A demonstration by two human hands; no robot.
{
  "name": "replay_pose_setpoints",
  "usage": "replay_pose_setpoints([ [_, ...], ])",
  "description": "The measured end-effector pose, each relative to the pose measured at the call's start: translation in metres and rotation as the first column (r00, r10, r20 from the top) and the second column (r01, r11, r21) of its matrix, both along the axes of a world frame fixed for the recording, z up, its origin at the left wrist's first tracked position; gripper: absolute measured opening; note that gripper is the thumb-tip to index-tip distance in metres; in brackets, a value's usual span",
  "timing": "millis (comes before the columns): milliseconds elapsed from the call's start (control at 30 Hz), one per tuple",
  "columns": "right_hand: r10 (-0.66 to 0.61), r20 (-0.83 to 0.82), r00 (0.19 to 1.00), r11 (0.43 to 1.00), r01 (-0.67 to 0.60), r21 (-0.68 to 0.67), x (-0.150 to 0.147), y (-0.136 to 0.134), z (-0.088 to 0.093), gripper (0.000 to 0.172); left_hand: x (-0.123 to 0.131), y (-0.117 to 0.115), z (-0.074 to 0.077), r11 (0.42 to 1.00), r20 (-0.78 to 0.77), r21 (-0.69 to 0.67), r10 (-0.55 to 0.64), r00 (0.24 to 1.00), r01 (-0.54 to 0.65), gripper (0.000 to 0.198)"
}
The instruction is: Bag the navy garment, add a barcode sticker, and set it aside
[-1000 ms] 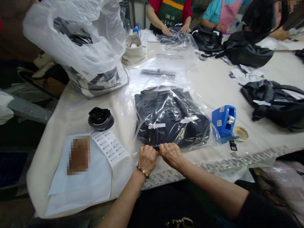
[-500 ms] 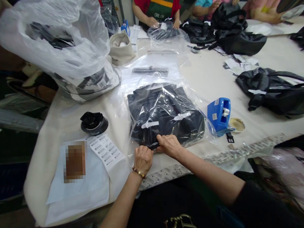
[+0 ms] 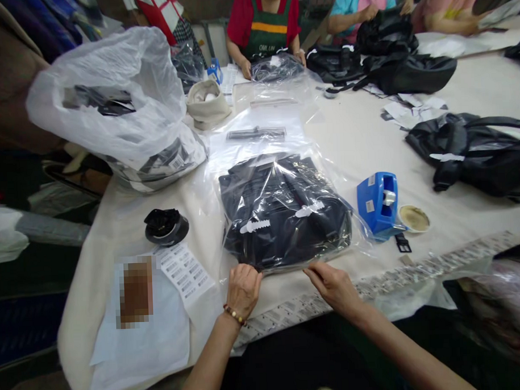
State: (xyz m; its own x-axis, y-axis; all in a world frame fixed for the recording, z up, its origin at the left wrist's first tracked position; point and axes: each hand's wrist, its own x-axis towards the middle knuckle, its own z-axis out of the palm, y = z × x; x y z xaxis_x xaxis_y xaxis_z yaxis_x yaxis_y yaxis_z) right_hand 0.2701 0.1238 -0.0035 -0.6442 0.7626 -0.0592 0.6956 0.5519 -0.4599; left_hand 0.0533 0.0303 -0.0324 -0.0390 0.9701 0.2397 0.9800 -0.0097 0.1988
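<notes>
A folded black garment sealed in a clear plastic bag (image 3: 282, 214) lies on the white table (image 3: 360, 134) in front of me. My left hand (image 3: 243, 289) is closed and pinches the bag's near edge at its left corner. My right hand (image 3: 333, 284) rests further right on the same edge, its fingers pressed together on the plastic. Two white plastic tags show on the garment through the bag.
A blue tape dispenser (image 3: 378, 204) and a small round dish (image 3: 414, 218) stand right of the bag. Barcode label sheets (image 3: 185, 271) and white papers lie left. A big white sack (image 3: 112, 109) stands far left. Other people handle black bags (image 3: 476, 153) across the table.
My right hand has slid to the right along the bag's near edge, away from my left hand. My head has lifted a little, so more of the far side shows.
</notes>
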Motion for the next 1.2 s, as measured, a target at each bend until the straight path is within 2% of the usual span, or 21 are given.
replay_pose_setpoints([
  [133,-0.035,-0.116,0.993,0.999,0.030,-0.040,0.020,-0.016,-0.013,0.029,0.008,-0.007,0.005,0.992,0.006,0.120,0.048,0.999,-0.048,0.012],
  [233,0.004,-0.118,0.993,0.999,-0.009,-0.034,0.021,-0.022,-0.019,0.029,0.014,0.000,0.005,0.973,-0.060,0.225,0.071,0.996,-0.056,0.025],
  [300,0.044,-0.115,0.992,0.999,-0.046,-0.019,0.020,-0.021,-0.021,0.029,0.014,0.013,0.004,0.972,-0.095,0.228,0.077,0.993,-0.053,0.028],
  [400,0.076,-0.122,0.990,0.997,-0.077,-0.007,0.023,-0.015,-0.021,0.029,0.008,0.026,0.006,0.986,-0.076,0.163,0.055,0.996,-0.042,0.024],
  [500,0.019,-0.221,0.975,1.000,-0.016,0.014,0.038,-0.001,-0.017,0.025,-0.002,0.020,0.009,0.986,-0.029,0.162,0.043,0.999,-0.037,0.015],
  [533,-0.017,-0.270,0.963,0.999,0.026,0.027,0.044,0.006,-0.016,0.022,-0.006,0.014,0.010,0.979,-0.002,0.188,0.075,0.997,-0.073,0.015],
  [600,-0.099,-0.368,0.925,0.987,0.137,0.079,0.057,0.023,-0.011,0.017,-0.016,0.005,0.011,0.949,0.123,0.207,0.215,0.969,-0.236,0.022],
  [633,-0.139,-0.408,0.902,0.972,0.203,0.118,0.063,0.033,-0.009,0.017,-0.023,0.003,0.011,0.920,0.226,0.164,0.316,0.922,-0.355,0.030],
  [667,-0.179,-0.440,0.880,0.950,0.271,0.156,0.068,0.045,-0.007,0.020,-0.029,0.003,0.011,0.874,0.355,0.063,0.431,0.829,-0.482,0.041],
  [700,-0.216,-0.465,0.858,0.924,0.334,0.186,0.071,0.058,-0.004,0.024,-0.037,0.007,0.011,0.810,0.478,-0.083,0.543,0.690,-0.580,0.054],
  [733,-0.253,-0.485,0.837,0.901,0.387,0.197,0.072,0.072,-0.002,0.030,-0.044,0.013,0.012,0.740,0.568,-0.243,0.632,0.527,-0.627,0.067],
  [767,-0.298,-0.489,0.820,0.886,0.428,0.177,0.072,0.087,0.000,0.040,-0.050,0.021,0.012,0.683,0.621,-0.383,0.689,0.374,-0.622,0.077],
  [800,-0.355,-0.475,0.805,0.880,0.459,0.121,0.071,0.102,0.001,0.050,-0.056,0.030,0.012,0.652,0.651,-0.480,0.713,0.259,-0.587,0.082],
  [833,-0.419,-0.437,0.796,0.877,0.480,0.032,0.068,0.118,0.003,0.062,-0.060,0.039,0.013,0.650,0.674,-0.531,0.713,0.193,-0.544,0.082],
  [900,-0.537,-0.296,0.790,0.843,0.488,-0.227,0.059,0.147,0.004,0.086,-0.064,0.055,0.015,0.693,0.731,-0.557,0.671,0.126,-0.457,0.075],
  [967,-0.580,-0.143,0.802,0.756,0.464,-0.461,0.050,0.172,0.003,0.103,-0.064,0.065,0.017,0.730,0.779,-0.586,0.626,0.002,-0.351,0.068],
  [1000,-0.577,-0.096,0.811,0.719,0.449,-0.530,0.045,0.182,0.001,0.108,-0.063,0.068,0.017,0.741,0.789,-0.599,0.610,-0.066,-0.304,0.065],
  [1067,-0.562,-0.057,0.825,0.682,0.423,-0.596,0.039,0.197,-0.004,0.115,-0.062,0.071,0.017,0.745,0.790,-0.611,0.592,-0.159,-0.268,0.060],
  [1200,-0.555,-0.022,0.832,0.627,0.401,-0.668,0.033,0.215,-0.017,0.124,-0.059,0.075,0.010,0.703,0.792,-0.606,0.577,-0.200,-0.373,0.057],
])
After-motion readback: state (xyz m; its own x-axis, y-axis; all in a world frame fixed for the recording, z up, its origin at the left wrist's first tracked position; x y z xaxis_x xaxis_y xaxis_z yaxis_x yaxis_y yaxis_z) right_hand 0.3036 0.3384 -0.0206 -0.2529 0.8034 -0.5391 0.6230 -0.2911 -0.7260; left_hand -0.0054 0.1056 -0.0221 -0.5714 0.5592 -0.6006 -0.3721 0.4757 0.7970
